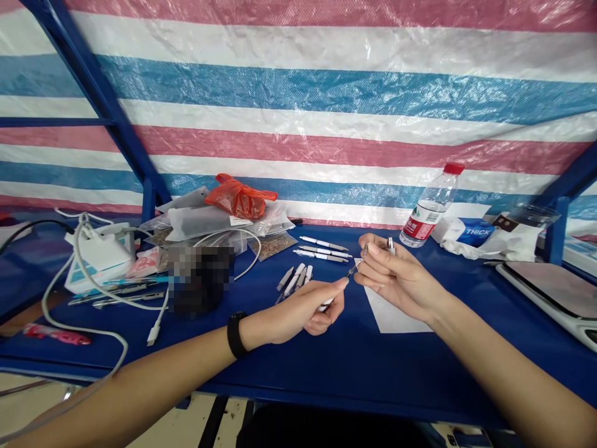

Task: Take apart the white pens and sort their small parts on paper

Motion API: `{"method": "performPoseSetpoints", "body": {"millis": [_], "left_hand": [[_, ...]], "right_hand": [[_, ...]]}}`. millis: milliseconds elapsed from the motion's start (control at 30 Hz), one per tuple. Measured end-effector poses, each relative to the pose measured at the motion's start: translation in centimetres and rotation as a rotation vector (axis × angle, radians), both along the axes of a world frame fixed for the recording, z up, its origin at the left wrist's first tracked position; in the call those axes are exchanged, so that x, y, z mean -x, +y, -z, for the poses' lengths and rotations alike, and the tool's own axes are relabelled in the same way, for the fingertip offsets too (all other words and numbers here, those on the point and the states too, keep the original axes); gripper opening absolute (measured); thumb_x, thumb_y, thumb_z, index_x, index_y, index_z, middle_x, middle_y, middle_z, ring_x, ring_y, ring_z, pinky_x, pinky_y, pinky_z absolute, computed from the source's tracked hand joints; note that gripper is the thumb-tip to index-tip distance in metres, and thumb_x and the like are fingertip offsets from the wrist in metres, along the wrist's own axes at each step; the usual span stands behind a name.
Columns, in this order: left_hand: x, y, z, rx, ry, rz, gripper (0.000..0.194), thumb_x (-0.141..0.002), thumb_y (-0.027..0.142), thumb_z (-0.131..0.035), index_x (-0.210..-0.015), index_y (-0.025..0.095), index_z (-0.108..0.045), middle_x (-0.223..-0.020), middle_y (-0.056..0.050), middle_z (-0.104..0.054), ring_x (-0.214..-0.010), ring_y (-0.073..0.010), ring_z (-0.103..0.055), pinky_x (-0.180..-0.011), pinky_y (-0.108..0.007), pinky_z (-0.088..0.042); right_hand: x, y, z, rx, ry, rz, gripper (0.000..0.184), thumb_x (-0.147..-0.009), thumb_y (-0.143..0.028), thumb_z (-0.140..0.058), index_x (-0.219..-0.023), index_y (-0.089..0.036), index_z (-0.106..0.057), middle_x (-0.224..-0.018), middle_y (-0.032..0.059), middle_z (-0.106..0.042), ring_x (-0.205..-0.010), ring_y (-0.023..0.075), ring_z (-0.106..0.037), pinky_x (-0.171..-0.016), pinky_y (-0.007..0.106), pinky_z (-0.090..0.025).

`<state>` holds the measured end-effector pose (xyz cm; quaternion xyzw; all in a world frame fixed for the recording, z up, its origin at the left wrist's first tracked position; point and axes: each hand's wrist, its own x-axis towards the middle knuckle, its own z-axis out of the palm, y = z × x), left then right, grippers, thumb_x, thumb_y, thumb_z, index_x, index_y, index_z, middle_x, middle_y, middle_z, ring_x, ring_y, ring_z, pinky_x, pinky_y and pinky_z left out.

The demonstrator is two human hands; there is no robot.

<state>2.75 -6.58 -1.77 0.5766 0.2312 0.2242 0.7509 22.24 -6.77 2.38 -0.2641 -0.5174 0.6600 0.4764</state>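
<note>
My left hand (310,311) is closed around a white pen barrel (326,305), mostly hidden in the fingers. A thin dark and light pen piece (353,269) sticks out past its thumb toward my right hand. My right hand (394,270) is raised just to the right, fingers curled around a pen part with a silver end (390,244). A small metallic piece (365,249) shows at its fingertips. White pens (323,247) lie in a row behind the hands. Several white pen parts (296,279) lie beyond my left hand. Below my right hand is a white paper sheet (392,314).
A water bottle (429,208) stands at the back right, near a tissue pack (471,231) and a scale (555,292). Plastic bags (200,221), an orange bag (240,198), white cables (51,311) and a pink pen (56,334) occupy the left side.
</note>
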Motion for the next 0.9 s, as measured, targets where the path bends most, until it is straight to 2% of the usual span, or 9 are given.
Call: {"method": "performPoseSetpoints", "body": {"millis": [133,533,733,900], "left_hand": [[0.1,0.2,0.0,0.029,-0.050,0.001,0.060,-0.093,0.066,-0.056,-0.059,0.019,-0.042,-0.046,0.010,-0.021,-0.041,-0.0043,-0.014,-0.044,-0.023,-0.009],[0.1,0.2,0.0,0.050,-0.103,0.021,0.059,-0.098,0.061,-0.053,-0.059,0.019,-0.041,-0.047,0.009,-0.022,-0.040,-0.0044,-0.016,-0.043,-0.023,-0.009],[0.1,0.2,0.2,0.064,-0.096,0.020,0.059,-0.099,0.061,-0.051,-0.059,0.019,-0.040,-0.046,0.009,-0.023,-0.040,-0.0042,-0.015,-0.044,-0.023,-0.008],[0.1,0.2,0.1,0.091,-0.091,-0.011,0.059,-0.096,0.063,-0.053,-0.059,0.019,-0.040,-0.045,0.009,-0.021,-0.040,-0.0047,-0.016,-0.044,-0.022,-0.010]], "right_hand": [[0.3,0.0,0.5,0.026,0.029,0.004,0.030,-0.084,-0.041,-0.084,-0.091,-0.023,-0.061,-0.053,-0.0133,-0.018,-0.048,0.0074,-0.013,-0.049,0.022,-0.026],[0.9,-0.1,0.8,0.035,0.073,0.033,0.032,-0.085,-0.040,-0.083,-0.084,-0.022,-0.057,-0.055,-0.0125,-0.017,-0.049,0.0076,-0.013,-0.049,0.022,-0.024],[1.3,0.0,1.0,0.030,0.033,0.045,0.033,-0.083,-0.044,-0.083,-0.088,-0.023,-0.057,-0.055,-0.0126,-0.017,-0.049,0.0082,-0.014,-0.049,0.023,-0.026],[2.0,-0.3,1.6,0.003,0.018,0.045,0.034,-0.086,-0.044,-0.081,-0.081,-0.023,-0.055,-0.055,-0.0120,-0.018,-0.049,0.0081,-0.014,-0.050,0.025,-0.022]]}}
